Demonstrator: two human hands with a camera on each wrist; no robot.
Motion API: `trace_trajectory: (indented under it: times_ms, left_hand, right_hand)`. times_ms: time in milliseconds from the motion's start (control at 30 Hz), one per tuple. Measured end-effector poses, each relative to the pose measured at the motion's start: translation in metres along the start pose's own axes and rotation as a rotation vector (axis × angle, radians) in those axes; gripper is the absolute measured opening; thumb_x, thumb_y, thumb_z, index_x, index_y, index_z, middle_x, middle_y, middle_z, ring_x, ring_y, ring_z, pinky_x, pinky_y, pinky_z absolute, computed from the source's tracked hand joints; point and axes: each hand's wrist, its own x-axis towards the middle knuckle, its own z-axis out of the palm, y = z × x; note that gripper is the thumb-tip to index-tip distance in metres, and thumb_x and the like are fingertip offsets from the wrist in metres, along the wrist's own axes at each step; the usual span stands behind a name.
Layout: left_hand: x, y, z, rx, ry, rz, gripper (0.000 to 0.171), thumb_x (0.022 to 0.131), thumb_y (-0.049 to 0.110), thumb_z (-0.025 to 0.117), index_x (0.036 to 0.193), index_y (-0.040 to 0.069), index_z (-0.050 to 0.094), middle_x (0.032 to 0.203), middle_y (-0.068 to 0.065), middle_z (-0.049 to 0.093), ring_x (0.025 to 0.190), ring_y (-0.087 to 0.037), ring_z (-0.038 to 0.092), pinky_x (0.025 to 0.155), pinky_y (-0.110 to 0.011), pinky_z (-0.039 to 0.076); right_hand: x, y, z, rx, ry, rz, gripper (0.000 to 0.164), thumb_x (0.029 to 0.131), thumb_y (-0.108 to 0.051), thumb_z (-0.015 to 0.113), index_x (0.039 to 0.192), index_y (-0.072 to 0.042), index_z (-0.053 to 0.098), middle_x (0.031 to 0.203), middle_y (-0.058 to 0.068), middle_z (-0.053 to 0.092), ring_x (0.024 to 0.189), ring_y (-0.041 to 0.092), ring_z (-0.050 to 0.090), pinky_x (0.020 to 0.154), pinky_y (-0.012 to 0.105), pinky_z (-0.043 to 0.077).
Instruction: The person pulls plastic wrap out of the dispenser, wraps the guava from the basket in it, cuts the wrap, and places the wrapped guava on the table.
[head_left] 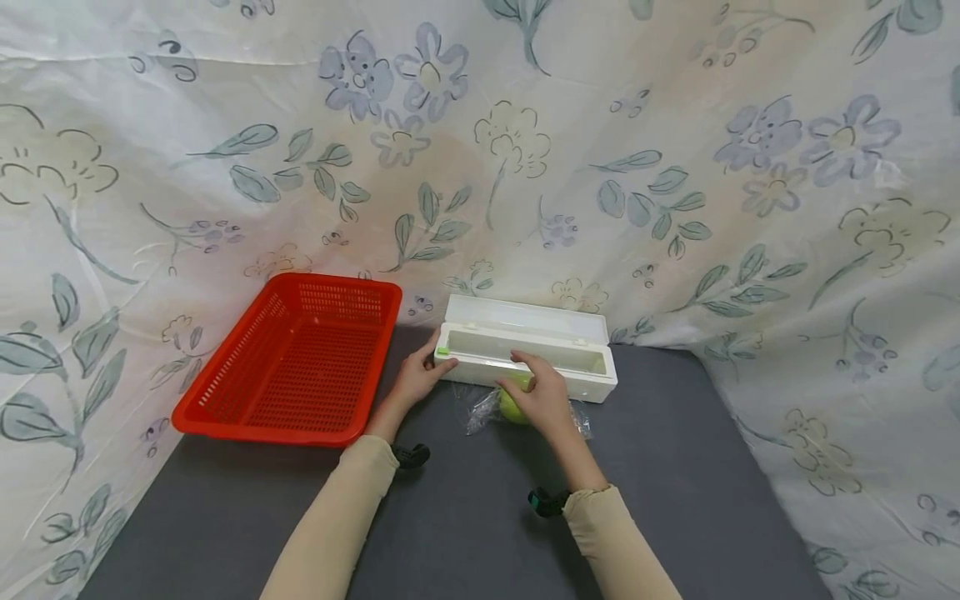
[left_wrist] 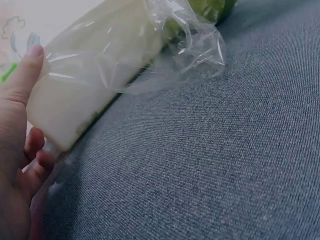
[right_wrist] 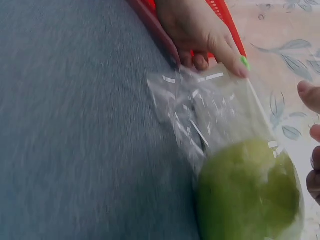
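Observation:
A long white cling film box [head_left: 480, 370] lies at the back of the table, its lid [head_left: 525, 315] raised and the long trough inside showing. My left hand [head_left: 417, 375] grips its left end, thumb on the front edge near a small green tab [head_left: 442, 352]. In front of the box sits a round green fruit [right_wrist: 245, 190] under clear, crumpled plastic film [left_wrist: 195, 52]. The film stretches along the box front toward my left thumb. Over the fruit, my right hand [head_left: 546, 400] is spread, thumb and forefinger apart with nothing between them.
A red plastic basket [head_left: 360, 417] with slotted walls stands left of the box, close beside my left forearm. Dark grey cloth [head_left: 465, 517] covers the table. A flowered curtain [head_left: 525, 192] hangs right behind the box and along both sides.

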Motion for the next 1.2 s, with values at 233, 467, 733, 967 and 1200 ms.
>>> trace_trajectory:
  times_ms: [233,467,733,967,1200]
  left_hand:
    - [-0.004,-0.003,0.006,-0.054,0.038,0.062,0.084,0.097,0.028,0.080,0.165,0.011,0.035,0.117,-0.032,0.070,0.073,-0.013,0.053,0.066,-0.021,0.042]
    - [-0.006,-0.004,0.010,-0.124,0.040,0.039,0.082,0.099,0.018,0.077,0.167,0.016,0.032,0.157,-0.022,0.052,0.118,-0.032,0.066,0.087,-0.026,0.053]
    - [-0.004,-0.008,0.012,-0.138,0.034,0.018,0.081,0.097,0.008,0.077,0.165,0.006,0.033,0.161,-0.020,0.045,0.139,-0.036,0.056,0.104,-0.044,0.055]
    - [-0.005,-0.010,0.011,-0.145,0.028,0.011,0.076,0.101,0.007,0.073,0.166,0.009,0.033,0.156,-0.022,0.052,0.135,-0.031,0.060,0.102,-0.039,0.055]
    - [-0.004,-0.009,0.012,-0.104,0.054,0.001,0.075,0.100,0.012,0.075,0.164,0.009,0.036,0.073,-0.010,0.043,0.061,-0.015,0.031,0.061,-0.026,0.032]
  right_hand:
    - [0.015,-0.014,0.022,0.073,-0.105,0.050,0.053,0.092,-0.024,0.086,0.138,-0.004,0.069,0.134,0.017,0.071,0.041,0.001,0.036,0.045,0.023,0.037]
    - [0.029,-0.028,0.046,0.126,-0.210,0.092,0.047,0.099,-0.025,0.079,0.141,-0.007,0.067,0.140,0.013,0.068,0.044,0.005,0.044,0.049,0.024,0.043]
    - [0.041,-0.032,0.075,0.098,-0.273,0.123,0.042,0.101,-0.023,0.076,0.139,-0.007,0.069,0.138,0.011,0.070,0.075,0.020,0.069,0.071,0.036,0.056]
    - [0.048,-0.031,0.088,0.175,-0.253,0.172,0.032,0.103,-0.016,0.072,0.133,-0.007,0.073,0.131,0.013,0.073,0.117,0.031,0.072,0.089,0.046,0.061]
    - [0.060,-0.035,0.094,0.188,-0.213,0.235,0.021,0.103,-0.015,0.072,0.121,-0.008,0.079,0.119,0.011,0.078,0.108,0.031,0.075,0.082,0.043,0.062]
